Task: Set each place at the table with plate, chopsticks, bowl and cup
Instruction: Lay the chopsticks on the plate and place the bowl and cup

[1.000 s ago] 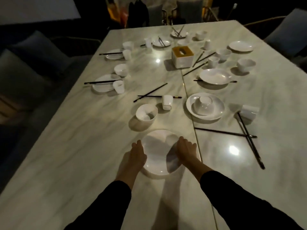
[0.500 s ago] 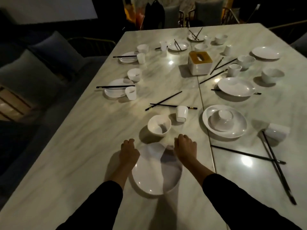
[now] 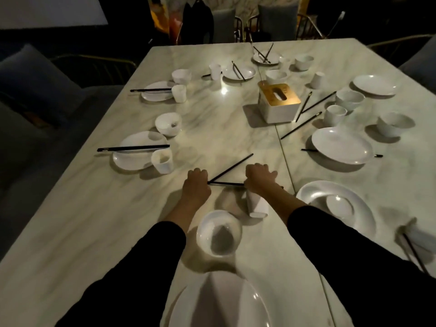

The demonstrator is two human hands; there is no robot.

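Center frame at the marble tabletop (image 3: 94, 232), the left hand (image 3: 197, 185) and right hand (image 3: 259, 179) each grip black chopsticks (image 3: 226, 184). Below them sit a cup (image 3: 256, 205), bowl (image 3: 219, 232) and plate (image 3: 219, 308).

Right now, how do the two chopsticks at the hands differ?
The near chopstick lies crosswise, from the left hand to under the right hand; the far chopstick angles away rightward. The near one is partly covered; the far one shows fully. Both are black and meet at the left hand.
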